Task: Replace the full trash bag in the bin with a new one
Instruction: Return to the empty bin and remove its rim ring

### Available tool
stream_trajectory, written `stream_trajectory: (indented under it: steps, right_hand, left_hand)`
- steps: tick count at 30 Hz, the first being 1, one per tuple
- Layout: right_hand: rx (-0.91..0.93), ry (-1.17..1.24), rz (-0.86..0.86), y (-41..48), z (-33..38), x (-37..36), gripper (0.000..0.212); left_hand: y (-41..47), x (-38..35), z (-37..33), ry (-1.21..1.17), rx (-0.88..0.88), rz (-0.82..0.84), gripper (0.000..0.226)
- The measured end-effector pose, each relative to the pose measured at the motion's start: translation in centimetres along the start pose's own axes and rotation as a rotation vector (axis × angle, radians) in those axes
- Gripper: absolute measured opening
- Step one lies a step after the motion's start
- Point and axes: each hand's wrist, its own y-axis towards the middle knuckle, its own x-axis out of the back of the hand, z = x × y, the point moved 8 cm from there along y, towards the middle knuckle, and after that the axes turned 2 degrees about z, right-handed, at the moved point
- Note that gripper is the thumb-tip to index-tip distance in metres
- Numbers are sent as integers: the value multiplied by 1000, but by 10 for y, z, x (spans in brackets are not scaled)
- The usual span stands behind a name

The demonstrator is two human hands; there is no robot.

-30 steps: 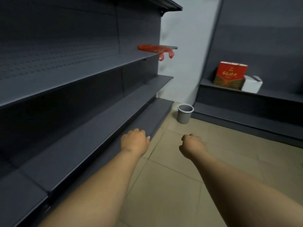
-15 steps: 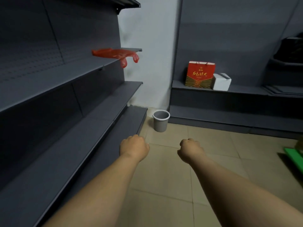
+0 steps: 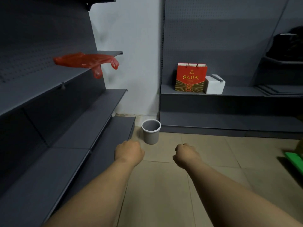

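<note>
A small grey bin (image 3: 151, 132) with a white rim stands on the tiled floor in the corner, its inside looking bare. A red plastic bag (image 3: 85, 61) lies on an upper left shelf, its handles hanging over the edge. My left hand (image 3: 129, 152) is a closed fist, just below and left of the bin. My right hand (image 3: 186, 155) is also a closed fist, to the bin's lower right. Neither hand holds anything.
Dark grey shelving (image 3: 68, 131) runs along the left. A lower shelf unit (image 3: 246, 102) on the far wall carries a red gift bag (image 3: 190, 77) and a white box (image 3: 214, 84). A green object (image 3: 294, 158) sits at the right edge.
The view has swung right and moved nearer the corner, so the bin and red bag look larger and closer. Both fists stay closed in front of me.
</note>
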Motion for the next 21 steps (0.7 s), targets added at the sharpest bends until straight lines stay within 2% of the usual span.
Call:
stream_trajectory:
  steps: [12,21]
  right_hand:
    - [150,-42,-13,239,22,100,33]
    - [248,-81,31,343,49,119,35]
  left_hand:
    - [224,27,-31,-49,126,-86,34]
    - [322,31,-27,-33,202,-103,34]
